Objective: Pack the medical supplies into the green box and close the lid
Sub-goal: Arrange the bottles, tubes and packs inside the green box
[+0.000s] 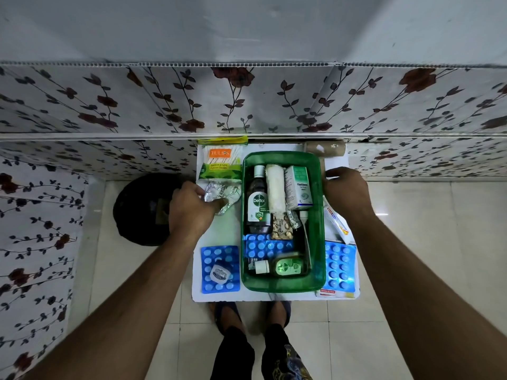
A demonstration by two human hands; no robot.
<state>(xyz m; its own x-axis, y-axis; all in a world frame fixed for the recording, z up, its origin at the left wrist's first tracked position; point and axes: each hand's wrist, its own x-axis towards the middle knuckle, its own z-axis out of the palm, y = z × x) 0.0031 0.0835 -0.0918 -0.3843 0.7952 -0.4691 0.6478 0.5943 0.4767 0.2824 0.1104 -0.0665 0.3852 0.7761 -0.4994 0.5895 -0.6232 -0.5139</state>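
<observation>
1. On the worktop, our left hand pinches the foil strips just left of the green box.
2. Our right hand rests curled on its far right rim, steadying it, we judge.
3. Packing is partway: lift the foil rightward into the box.

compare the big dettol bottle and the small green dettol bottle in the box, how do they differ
The big Dettol bottle is dark brown and lies lengthwise along the left wall of the green box, cap towards the far end. The small green Dettol bottle is much shorter, translucent green, and lies crosswise at the near end, white cap pointing left. Both lie flat inside the box and carry Dettol labels.
</observation>
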